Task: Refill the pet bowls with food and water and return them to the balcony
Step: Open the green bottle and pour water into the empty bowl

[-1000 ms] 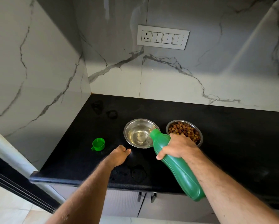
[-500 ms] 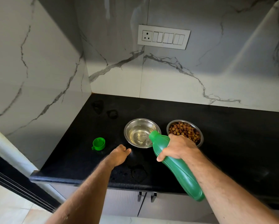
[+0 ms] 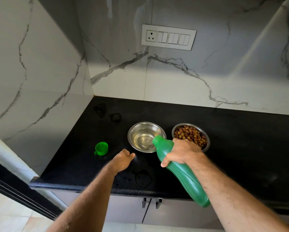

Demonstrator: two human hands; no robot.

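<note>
Over the black counter (image 3: pixel 240 139): right hand (image 3: pixel 182 153) wrapped round tilted green bottle (image 3: pixel 182 173), long axis down-left, mouth above water bowl (image 3: pixel 135 129) rim. Left hand (image 3: pixel 122 160) loosely curled, holding nothing, nearer the cap (image 3: pixel 101 148). Kibble bowl (image 3: pixel 205 133) just right.

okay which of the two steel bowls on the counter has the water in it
The left steel bowl, nearer the green cap, holds clear water; the green bottle in the right hand tips over it. The right steel bowl is filled with brown kibble.
</note>
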